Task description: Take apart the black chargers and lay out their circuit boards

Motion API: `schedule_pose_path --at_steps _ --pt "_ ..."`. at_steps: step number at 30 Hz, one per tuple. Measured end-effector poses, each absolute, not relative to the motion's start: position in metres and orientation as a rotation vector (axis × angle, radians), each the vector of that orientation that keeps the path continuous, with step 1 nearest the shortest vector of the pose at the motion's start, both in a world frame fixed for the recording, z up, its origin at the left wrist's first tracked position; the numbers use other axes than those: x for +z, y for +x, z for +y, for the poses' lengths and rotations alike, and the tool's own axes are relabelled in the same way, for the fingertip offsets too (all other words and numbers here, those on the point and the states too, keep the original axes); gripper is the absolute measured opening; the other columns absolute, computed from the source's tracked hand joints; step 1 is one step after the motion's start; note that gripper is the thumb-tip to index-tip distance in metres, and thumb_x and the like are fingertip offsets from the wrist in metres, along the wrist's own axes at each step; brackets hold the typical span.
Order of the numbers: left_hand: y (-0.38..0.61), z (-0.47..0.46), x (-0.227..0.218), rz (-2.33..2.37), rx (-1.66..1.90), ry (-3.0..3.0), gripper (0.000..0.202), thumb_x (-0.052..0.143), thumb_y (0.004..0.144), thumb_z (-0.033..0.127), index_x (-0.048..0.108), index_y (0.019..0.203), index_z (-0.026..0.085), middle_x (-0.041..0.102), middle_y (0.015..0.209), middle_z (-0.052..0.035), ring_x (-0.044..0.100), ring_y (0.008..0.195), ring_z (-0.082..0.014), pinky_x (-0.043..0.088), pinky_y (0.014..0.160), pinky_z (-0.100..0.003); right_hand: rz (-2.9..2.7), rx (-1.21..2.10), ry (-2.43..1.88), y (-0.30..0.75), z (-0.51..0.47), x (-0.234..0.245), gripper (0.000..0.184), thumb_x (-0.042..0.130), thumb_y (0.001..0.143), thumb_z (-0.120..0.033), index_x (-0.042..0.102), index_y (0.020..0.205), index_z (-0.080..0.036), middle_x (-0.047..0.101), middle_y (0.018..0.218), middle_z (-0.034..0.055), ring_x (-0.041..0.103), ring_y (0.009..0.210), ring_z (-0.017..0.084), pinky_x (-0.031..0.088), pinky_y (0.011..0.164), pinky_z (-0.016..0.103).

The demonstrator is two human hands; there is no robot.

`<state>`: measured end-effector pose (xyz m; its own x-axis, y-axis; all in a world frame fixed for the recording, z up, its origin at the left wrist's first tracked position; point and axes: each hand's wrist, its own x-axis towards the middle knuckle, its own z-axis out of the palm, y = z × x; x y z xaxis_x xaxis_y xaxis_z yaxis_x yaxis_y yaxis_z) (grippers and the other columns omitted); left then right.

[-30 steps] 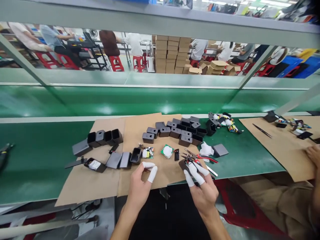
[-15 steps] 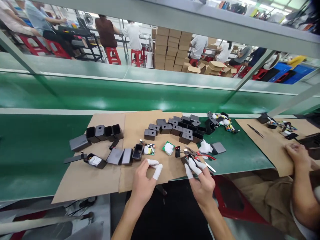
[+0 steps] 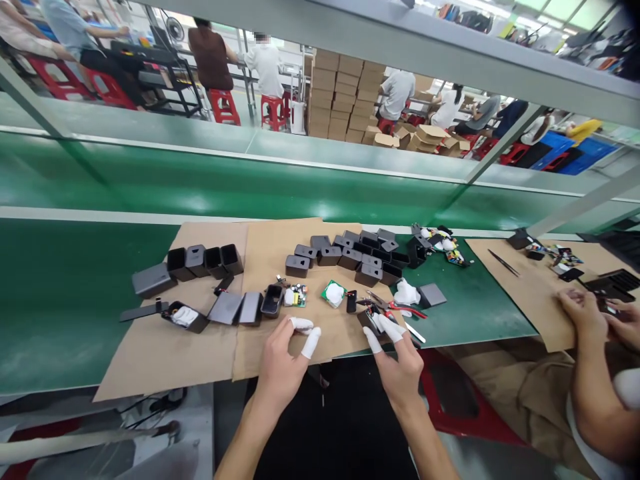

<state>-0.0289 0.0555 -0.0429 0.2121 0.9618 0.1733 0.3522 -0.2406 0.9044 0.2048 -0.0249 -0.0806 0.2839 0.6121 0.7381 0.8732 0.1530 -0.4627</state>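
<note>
My left hand (image 3: 286, 357), white covers on its fingertips, hovers over the cardboard's front edge with thumb and fingers apart and nothing between them. White covers are also on the fingertips of my right hand (image 3: 397, 357), which grips a small black case (image 3: 369, 323) at the cardboard's right front; the fingers partly hide it. Just beyond lie pliers with red handles (image 3: 407, 309) and a small black block (image 3: 352, 301). A green circuit board with a white pad (image 3: 333, 294) rests between the hands. Farther left are another circuit board (image 3: 296, 295) and an open black housing (image 3: 273, 301).
Several black housings (image 3: 330, 255) stand in rows at the back, with more at the left (image 3: 195, 260). A crumpled white piece (image 3: 407, 292) and a grey plate (image 3: 432, 295) lie at the right. A co-worker's hands (image 3: 583, 313) are at the far right, near tweezers (image 3: 503, 263).
The view has shifted slightly. My right hand's fingers have spread a little at the black case. My left hand keeps its open pose. The co-worker's second hand, holding a dark part, has come into view.
</note>
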Motion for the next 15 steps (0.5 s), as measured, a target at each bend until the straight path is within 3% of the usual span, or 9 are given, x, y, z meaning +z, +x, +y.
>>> schedule_pose_path --at_steps 6,10,15 --pt "-0.027 0.055 -0.043 1.237 1.008 1.760 0.016 0.068 0.101 0.038 0.069 0.095 0.023 0.069 0.095 -0.0016 0.069 0.092 -0.0209 0.052 0.086 -0.034 -1.452 -0.221 -1.537 0.206 -0.023 -0.075 0.026 0.074 0.100 -0.018 0.076 0.125 -0.022 0.081 0.117 0.0116 0.080 0.110 0.027 0.068 0.099 0.046" --pt "-0.027 0.054 -0.044 1.234 1.009 1.770 0.016 0.068 0.102 0.038 0.069 0.095 0.023 0.068 0.095 -0.0015 0.068 0.092 -0.0204 0.052 0.086 -0.034 -1.427 -0.163 -1.627 0.209 -0.024 -0.070 0.037 0.076 0.100 -0.024 0.070 0.136 -0.020 0.079 0.115 0.0119 0.079 0.105 0.026 0.068 0.093 0.042" --pt "-0.029 0.054 -0.048 1.214 1.012 1.765 0.016 0.069 0.101 0.039 0.069 0.097 0.024 0.068 0.097 -0.0007 0.067 0.093 -0.0194 0.051 0.086 -0.034 -1.551 0.036 -1.718 0.219 -0.022 -0.059 0.035 0.069 0.104 -0.029 0.069 0.139 -0.026 0.073 0.122 0.0116 0.074 0.118 0.029 0.062 0.103 0.047"
